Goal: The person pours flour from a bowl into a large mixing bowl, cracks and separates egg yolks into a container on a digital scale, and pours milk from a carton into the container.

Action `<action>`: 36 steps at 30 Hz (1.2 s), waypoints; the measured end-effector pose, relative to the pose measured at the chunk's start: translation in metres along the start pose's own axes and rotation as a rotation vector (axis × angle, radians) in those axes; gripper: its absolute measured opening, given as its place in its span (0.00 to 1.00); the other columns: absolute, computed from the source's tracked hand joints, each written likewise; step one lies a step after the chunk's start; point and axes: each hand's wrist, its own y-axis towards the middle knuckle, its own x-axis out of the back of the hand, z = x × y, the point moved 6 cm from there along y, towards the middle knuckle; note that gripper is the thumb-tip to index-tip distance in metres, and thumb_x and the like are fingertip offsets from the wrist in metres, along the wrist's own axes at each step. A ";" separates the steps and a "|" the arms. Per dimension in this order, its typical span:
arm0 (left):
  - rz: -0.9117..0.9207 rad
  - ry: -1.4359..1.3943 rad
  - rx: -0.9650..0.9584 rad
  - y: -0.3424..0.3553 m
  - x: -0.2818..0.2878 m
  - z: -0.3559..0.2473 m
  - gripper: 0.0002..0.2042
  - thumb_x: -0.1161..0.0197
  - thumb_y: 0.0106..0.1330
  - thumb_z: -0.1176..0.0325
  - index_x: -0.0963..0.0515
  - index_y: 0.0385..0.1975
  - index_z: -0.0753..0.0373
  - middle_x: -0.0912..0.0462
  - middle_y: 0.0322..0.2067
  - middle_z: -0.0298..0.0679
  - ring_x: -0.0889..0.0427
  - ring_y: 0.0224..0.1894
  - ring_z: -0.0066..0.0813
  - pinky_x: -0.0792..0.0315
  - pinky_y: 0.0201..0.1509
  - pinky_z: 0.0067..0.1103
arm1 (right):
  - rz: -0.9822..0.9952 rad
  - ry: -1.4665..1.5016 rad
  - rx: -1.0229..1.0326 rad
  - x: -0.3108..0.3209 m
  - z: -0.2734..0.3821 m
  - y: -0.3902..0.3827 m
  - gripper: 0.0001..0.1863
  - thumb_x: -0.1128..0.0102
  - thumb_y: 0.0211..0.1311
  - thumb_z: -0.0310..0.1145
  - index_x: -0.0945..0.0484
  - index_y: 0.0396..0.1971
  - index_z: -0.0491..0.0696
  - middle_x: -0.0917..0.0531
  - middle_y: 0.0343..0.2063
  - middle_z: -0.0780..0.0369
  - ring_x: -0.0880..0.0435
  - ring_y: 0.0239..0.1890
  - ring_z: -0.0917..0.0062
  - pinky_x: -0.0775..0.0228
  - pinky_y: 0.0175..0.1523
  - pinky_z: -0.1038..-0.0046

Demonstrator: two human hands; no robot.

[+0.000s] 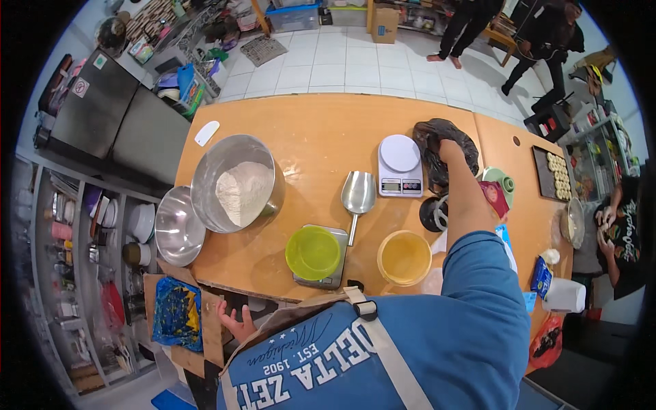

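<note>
A person's right hand [448,150], its grip hidden, dips into a black plastic bag [431,156] beside a white scale [400,166]; the left hand [236,323], empty, fingers spread, hangs near a cardboard box [213,326].

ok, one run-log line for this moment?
right hand: at black plastic bag, partly hidden | left hand: open, empty | steel mixing bowl: holds flour | lime-green bowl: on kitchen scale
</note>
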 end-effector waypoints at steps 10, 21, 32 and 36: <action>0.008 0.087 0.000 0.001 -0.008 0.012 0.28 0.35 0.59 0.65 0.38 0.57 0.65 0.42 0.63 0.45 0.40 0.64 0.39 0.37 0.60 0.35 | 0.136 0.023 0.118 -0.023 0.015 0.012 0.18 0.39 0.48 0.32 0.18 0.41 0.42 0.18 0.45 0.50 0.19 0.50 0.57 0.27 0.56 0.63; 0.052 0.098 -0.045 0.005 -0.016 -0.007 0.29 0.35 0.58 0.66 0.39 0.57 0.65 0.43 0.64 0.45 0.40 0.63 0.39 0.37 0.60 0.36 | 0.098 0.200 0.020 -0.006 0.026 0.028 0.19 0.40 0.46 0.36 0.16 0.38 0.43 0.18 0.43 0.47 0.20 0.51 0.57 0.28 0.55 0.63; -0.012 0.132 0.005 -0.013 0.003 -0.014 0.28 0.35 0.59 0.66 0.38 0.56 0.66 0.44 0.64 0.46 0.41 0.64 0.40 0.39 0.61 0.35 | 0.066 0.222 0.001 -0.009 0.052 0.025 0.22 0.42 0.50 0.46 0.17 0.38 0.44 0.17 0.39 0.48 0.18 0.47 0.56 0.26 0.53 0.62; -0.014 0.121 -0.006 -0.012 0.002 -0.011 0.27 0.36 0.59 0.68 0.39 0.57 0.66 0.45 0.64 0.46 0.41 0.64 0.40 0.39 0.62 0.35 | 0.103 0.168 -0.021 0.002 0.047 0.017 0.23 0.42 0.50 0.46 0.17 0.41 0.44 0.18 0.44 0.50 0.19 0.49 0.58 0.27 0.54 0.62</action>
